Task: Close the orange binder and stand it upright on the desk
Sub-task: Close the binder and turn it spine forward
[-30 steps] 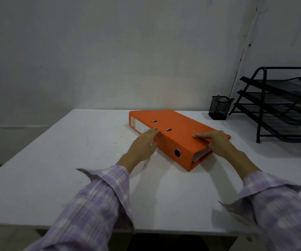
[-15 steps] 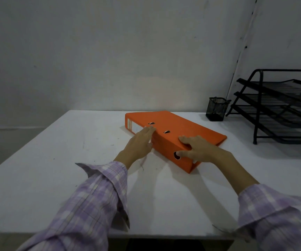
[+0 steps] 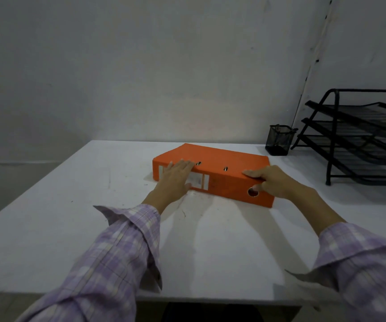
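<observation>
The surface point(image 3: 48, 228) is a white desk set against a pale wall, bare across its near half, which leaves ample room to raise the binder point(image 3: 222, 159) where it lies. The binder rests flat and closed at centre rear of the surface, spine toward the person, well apart from the wire tray rack point(image 3: 361, 140) and the mesh pen cup point(image 3: 279, 140) at the right rear. Judgement: closing is done; standing remains. To do it well, both hands should clamp the two ends of the spine and pivot the binder about one short end, keeping that lower edge planted so it does not skid on the smooth top, then check it stands square before letting go. Tipping toward the pen cup is the likely fault; pivot on the left end, away from it. The left hand point(image 3: 178, 177) lies spread and flat over the spine's left part, fingers reaching the top cover. The right hand point(image 3: 271, 182) curls over the right end, fingers on the cover, thumb by the finger hole point(image 3: 253, 192). The binder is orange, thick, box-like, with a white spine label point(image 3: 199, 181) partly hidden and two metal slots point(image 3: 225, 168) on the cover edge.
</observation>
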